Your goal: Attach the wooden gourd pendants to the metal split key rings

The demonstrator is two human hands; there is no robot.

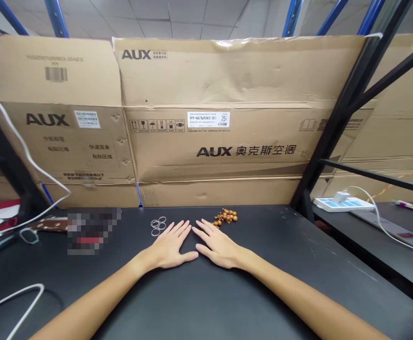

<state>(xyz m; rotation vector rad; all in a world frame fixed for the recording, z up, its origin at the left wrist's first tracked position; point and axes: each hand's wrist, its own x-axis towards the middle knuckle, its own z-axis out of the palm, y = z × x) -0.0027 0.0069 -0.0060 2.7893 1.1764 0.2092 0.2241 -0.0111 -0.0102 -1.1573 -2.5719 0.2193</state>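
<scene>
My left hand [171, 246] lies flat on the black table [270, 264], palm down, fingers stretched out and empty. My right hand [218, 245] lies flat beside it, also open and empty, fingertips nearly meeting the left hand's. Just beyond the left fingertips sit several small metal rings [158, 225] in a loose cluster. Just beyond the right fingertips lies a small pile of brown gourd-shaped beads [225, 217]. Neither hand touches these items.
Large AUX cardboard boxes [228, 123] stand as a wall along the table's far edge. A black shelf post [334, 127] slants at right, with a white power strip [343, 203] and cable behind it. A white cable [18, 302] and glasses [27, 235] lie at left.
</scene>
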